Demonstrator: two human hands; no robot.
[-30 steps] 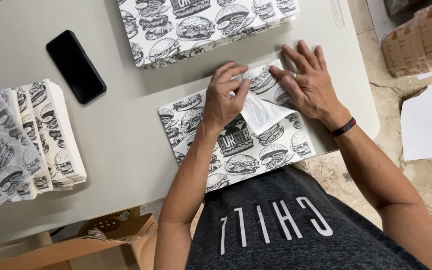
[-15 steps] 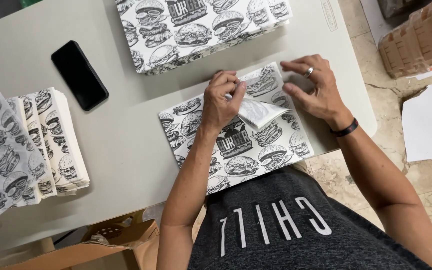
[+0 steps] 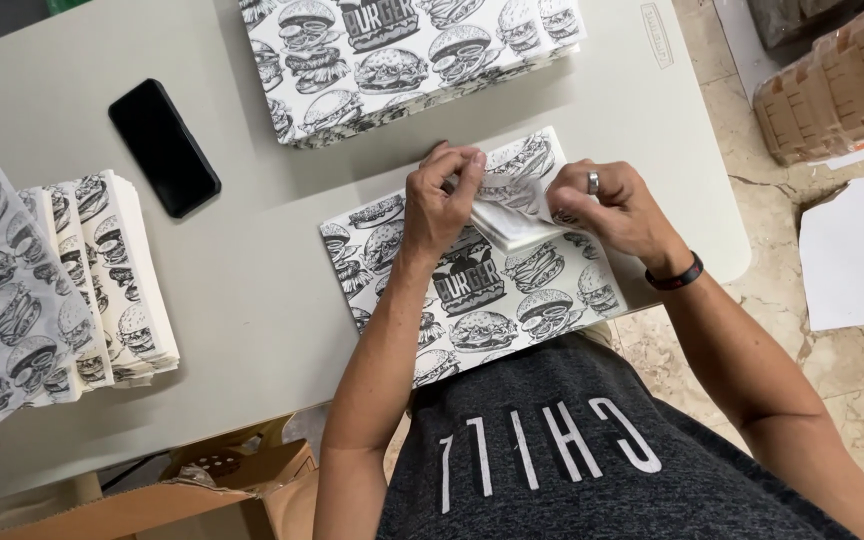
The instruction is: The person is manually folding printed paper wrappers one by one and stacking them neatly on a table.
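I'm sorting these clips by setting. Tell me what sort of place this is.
Probably a food-packaging work spot: stacks of burger-printed sheets and folded ones on a grey table, hands folding another sheet, cardboard boxes below.

One view only, the head camera, looking steeply down from above the person's own chest at the grey tabletop (image 3: 252,290). It sits close: both forearms run up from the bottom edge, the hands land just right of centre. The tabletop's right edge and rounded near-right corner show, with floor (image 3: 832,380) beyond; the left edge is cut off.
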